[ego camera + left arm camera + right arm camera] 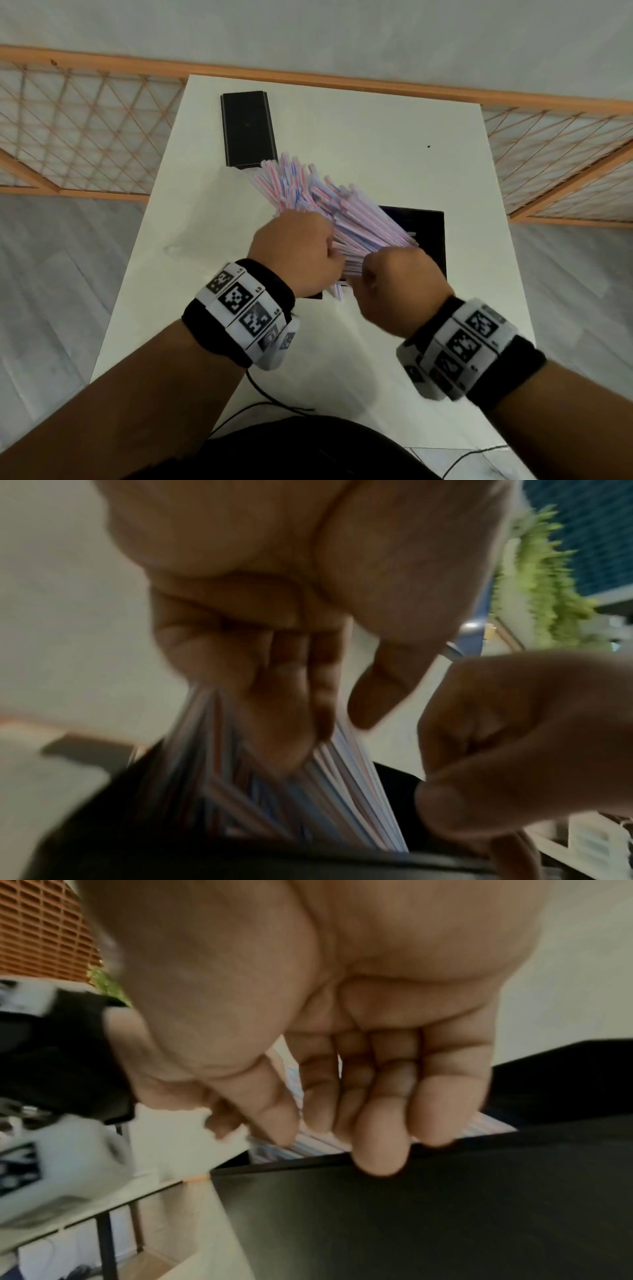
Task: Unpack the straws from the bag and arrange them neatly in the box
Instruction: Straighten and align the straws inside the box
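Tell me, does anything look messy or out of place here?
Yes. The straws fan out unevenly above the black box, tips splayed rather than aligned, while the left hand grips them. Nothing appears spilled.

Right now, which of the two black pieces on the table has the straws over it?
The nearer black box, under the straws both hands hold; the black lid lies apart at the far left.

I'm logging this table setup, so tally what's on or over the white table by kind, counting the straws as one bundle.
bundle of pink-and-blue striped plastic straws: 1
Black rectangular containers: 2, the black box under the hands and the flat black box farther back
Hands: 2, left hand and right hand
Total: 5
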A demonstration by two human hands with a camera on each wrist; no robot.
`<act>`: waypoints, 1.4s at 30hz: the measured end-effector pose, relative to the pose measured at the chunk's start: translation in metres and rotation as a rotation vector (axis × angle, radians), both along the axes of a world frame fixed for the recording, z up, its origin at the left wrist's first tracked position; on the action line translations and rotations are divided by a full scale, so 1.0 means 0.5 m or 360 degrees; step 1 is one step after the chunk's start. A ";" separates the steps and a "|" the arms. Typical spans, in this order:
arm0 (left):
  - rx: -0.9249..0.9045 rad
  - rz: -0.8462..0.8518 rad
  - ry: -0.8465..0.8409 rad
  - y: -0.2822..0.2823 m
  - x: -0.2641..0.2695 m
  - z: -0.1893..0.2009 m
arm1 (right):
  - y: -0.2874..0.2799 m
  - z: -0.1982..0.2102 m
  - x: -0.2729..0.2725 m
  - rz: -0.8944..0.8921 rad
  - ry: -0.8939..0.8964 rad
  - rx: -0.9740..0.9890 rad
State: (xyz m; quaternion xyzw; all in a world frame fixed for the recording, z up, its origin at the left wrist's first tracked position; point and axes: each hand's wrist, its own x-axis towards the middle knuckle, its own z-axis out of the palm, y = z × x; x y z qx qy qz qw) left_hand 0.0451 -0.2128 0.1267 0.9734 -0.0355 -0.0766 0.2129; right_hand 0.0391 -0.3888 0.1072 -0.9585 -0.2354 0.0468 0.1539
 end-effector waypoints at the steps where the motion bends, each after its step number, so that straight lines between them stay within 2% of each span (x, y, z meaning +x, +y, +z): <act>1: 0.0057 -0.0082 0.0082 0.002 0.003 0.000 | 0.001 -0.002 -0.018 0.0000 -0.0035 0.0050; 5: 0.0222 -0.0303 0.0175 0.006 0.009 0.007 | -0.014 -0.034 -0.044 -0.0035 -0.0087 -0.0145; 8: 0.0180 -0.0347 0.0269 0.010 0.020 0.003 | -0.019 -0.066 -0.038 -0.0024 -0.0022 -0.0242; 11: 0.0074 -0.0301 0.0321 0.009 0.033 -0.005 | -0.009 -0.115 -0.031 -0.0095 0.0475 -0.0415; 13: 0.0035 -0.0254 0.0315 0.006 0.038 -0.007 | -0.003 -0.162 -0.020 -0.0295 0.0776 -0.0424; 18: -0.0019 -0.0175 0.0299 0.008 0.037 -0.019 | 0.027 -0.242 -0.002 -0.0924 0.1045 0.0116; 24: -0.0031 -0.0194 0.0334 0.010 0.039 -0.021 | 0.026 -0.278 -0.004 -0.1228 0.1038 0.0432; 28: -0.0033 -0.0203 0.0331 0.012 0.038 -0.022 | 0.015 -0.290 -0.002 -0.1228 0.1001 0.0450; 33: -0.0041 -0.0215 0.0336 0.013 0.037 -0.025 | 0.007 -0.285 -0.009 -0.0925 0.1030 0.0092; 36: -0.0053 -0.0214 0.0322 0.015 0.036 -0.025 | 0.016 -0.279 -0.005 -0.1002 0.0942 0.0172; 39: -0.0043 -0.0223 0.0318 0.015 0.036 -0.026 | 0.031 -0.279 -0.002 -0.1024 0.0997 0.0318; 42: -0.0026 -0.0241 0.0310 0.016 0.036 -0.027 | 0.023 -0.276 -0.006 -0.0897 0.1071 0.0145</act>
